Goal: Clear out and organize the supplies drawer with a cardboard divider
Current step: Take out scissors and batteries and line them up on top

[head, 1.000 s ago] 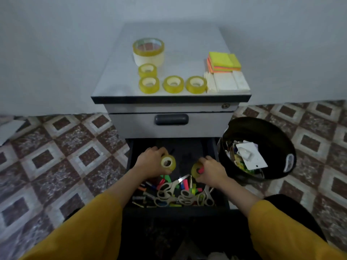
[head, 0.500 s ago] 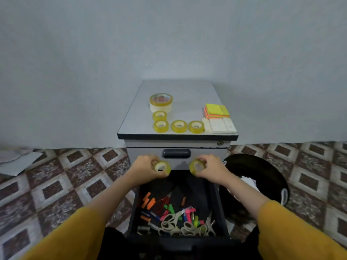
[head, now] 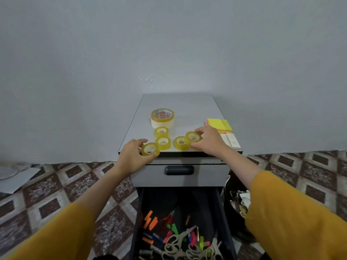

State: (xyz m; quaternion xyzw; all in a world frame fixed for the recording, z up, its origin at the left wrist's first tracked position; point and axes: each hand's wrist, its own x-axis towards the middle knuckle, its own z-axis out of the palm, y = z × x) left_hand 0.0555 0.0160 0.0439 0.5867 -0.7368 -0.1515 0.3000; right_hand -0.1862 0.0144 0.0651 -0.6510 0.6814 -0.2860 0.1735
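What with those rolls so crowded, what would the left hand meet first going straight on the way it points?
Probably the nearest small tape roll, just beyond the held roll in the left hand; depth is unclear.

The cabinet top (head: 178, 104) is smooth, faintly glossy grey laminate. The small tape rolls (head: 163, 147) are shiny, translucent yellow plastic. The sticky notes (head: 219, 124) are matt paper. The drawer handle (head: 178, 170) looks like matt dark plastic. The right sleeve (head: 281, 212) is mustard cloth.
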